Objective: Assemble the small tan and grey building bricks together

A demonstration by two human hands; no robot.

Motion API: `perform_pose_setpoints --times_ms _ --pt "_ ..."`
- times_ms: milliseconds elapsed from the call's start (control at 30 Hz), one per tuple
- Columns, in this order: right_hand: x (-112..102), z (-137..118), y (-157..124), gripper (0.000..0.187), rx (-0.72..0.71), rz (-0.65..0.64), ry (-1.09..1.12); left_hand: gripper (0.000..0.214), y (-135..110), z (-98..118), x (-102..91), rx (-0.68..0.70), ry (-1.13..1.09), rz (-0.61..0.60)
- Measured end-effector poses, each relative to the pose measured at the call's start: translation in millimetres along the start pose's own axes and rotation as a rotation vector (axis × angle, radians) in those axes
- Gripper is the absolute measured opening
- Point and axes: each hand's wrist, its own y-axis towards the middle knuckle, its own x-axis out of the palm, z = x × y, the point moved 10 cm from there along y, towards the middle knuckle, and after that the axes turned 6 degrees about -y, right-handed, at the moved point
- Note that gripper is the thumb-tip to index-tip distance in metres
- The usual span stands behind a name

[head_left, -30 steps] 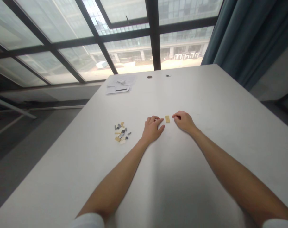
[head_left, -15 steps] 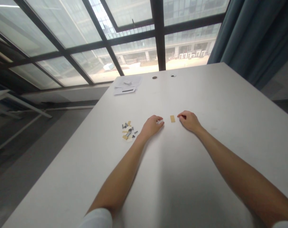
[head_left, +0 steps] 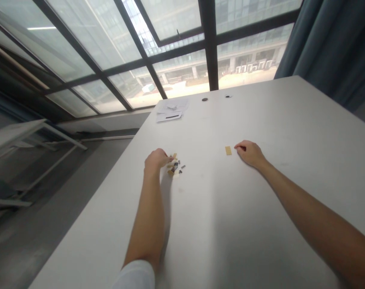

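A small heap of tan and grey building bricks (head_left: 175, 167) lies on the white table (head_left: 260, 224). My left hand (head_left: 156, 159) rests at the heap's left side with its fingers curled down onto the pieces; what they pinch is hidden. A flat tan studded plate (head_left: 228, 150) lies alone to the right. My right hand (head_left: 250, 152) rests on the table just right of that plate, fingers curled in, its fingertips close to the plate but apart from it.
Papers and a plastic bag (head_left: 173, 110) lie near the table's far edge, with two small round holes (head_left: 205, 99) beside them. The table's left edge drops to the floor, where another table frame (head_left: 35, 132) stands. Windows and a blue curtain (head_left: 329, 44) lie beyond.
My left hand has moved left, away from the tan plate, onto the heap of bricks. My right hand has stayed beside the plate. The view has turned left.
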Motion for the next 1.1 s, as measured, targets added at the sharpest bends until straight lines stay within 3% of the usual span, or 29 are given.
perform_pose_setpoints --times_ms 133,300,700,967,1100 --pt "1 2 0 0.028 -0.004 0.0 0.004 0.032 9 -17 13.8 -0.021 -0.026 -0.11" --pt "4 7 1 0.027 -0.01 0.002 -0.027 0.028 8 -15 24.8 0.0 -0.047 -0.196" --pt "1 3 -1 0.029 -0.02 0.011 -0.022 0.033 14 -18 36.2 -0.006 0.032 -0.194" --pt "0 3 -1 0.027 -0.025 0.019 -0.017 0.023 16 -21 41.9 -0.07 -0.076 -0.224" --pt "1 4 -1 0.027 -0.024 0.016 -0.017 0.023 19 -18 41.5 -0.033 -0.075 -0.197"
